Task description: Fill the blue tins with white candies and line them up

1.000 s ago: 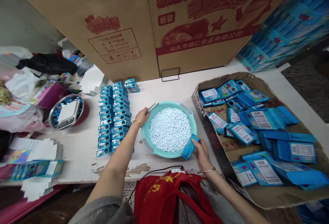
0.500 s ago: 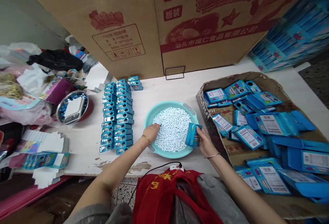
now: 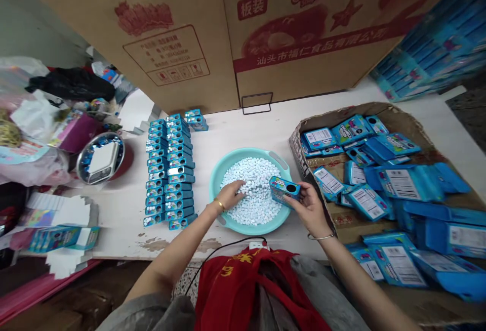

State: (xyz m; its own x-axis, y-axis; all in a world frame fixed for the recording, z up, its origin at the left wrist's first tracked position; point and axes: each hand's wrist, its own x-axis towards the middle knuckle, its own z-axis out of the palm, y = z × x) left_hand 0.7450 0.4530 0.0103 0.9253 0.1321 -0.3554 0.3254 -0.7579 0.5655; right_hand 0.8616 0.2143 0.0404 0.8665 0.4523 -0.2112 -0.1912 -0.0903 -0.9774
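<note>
A turquoise plastic basin (image 3: 217, 174) full of small white candies (image 3: 254, 209) stands in front of me. Over its left side, my left hand (image 3: 229, 197) touches the candies with thumb and fingers apart. My right hand (image 3: 309, 207) grips a small blue candy box (image 3: 279, 189) above the basin's right side. The box lies tilted, its face with a dark round window turned up. Two long columns of similar blue boxes (image 3: 180, 154) stand left of the basin, some showing white candies at their ends.
On the right, a cut-down carton (image 3: 304, 169) holds many blue boxes, some flattened. Large brown cartons (image 3: 182, 52) wall off the back. A metal bowl (image 3: 123, 159) with a white scale (image 3: 103, 161) sits left, near bags and cardboard pieces. A black cable (image 3: 212, 250) runs along the front edge.
My right hand has turned the box so its windowed face points up. My left hand has shifted slightly, its fingers now spread over the candies. The view has moved a little.
</note>
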